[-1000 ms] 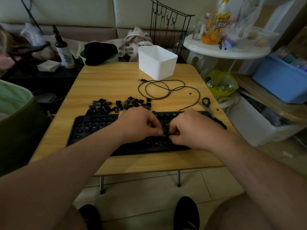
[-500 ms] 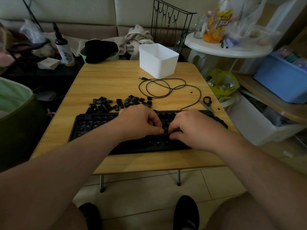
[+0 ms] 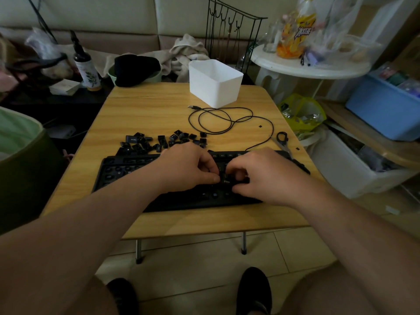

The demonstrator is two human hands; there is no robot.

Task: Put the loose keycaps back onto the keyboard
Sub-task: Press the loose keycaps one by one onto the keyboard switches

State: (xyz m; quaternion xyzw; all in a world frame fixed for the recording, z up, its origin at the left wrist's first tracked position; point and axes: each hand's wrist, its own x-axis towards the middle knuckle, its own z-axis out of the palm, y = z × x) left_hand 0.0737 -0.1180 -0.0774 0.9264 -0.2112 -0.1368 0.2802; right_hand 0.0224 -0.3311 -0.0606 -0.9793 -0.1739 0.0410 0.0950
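Both hands, left (image 3: 188, 169) & right (image 3: 268, 176), fingers curled over keyboard (image 3: 127, 169) mid-row, grip unclear; loose keycaps (image 3: 159, 142) behind.

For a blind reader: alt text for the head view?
Both hands, left hand and right hand, work with curled fingers at the middle of a black keyboard on a wooden table. Loose keycaps lie behind it.

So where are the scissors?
In the head view, the scissors lie on the wooden table at its right edge, just behind the keyboard's right end, beside the black cable.
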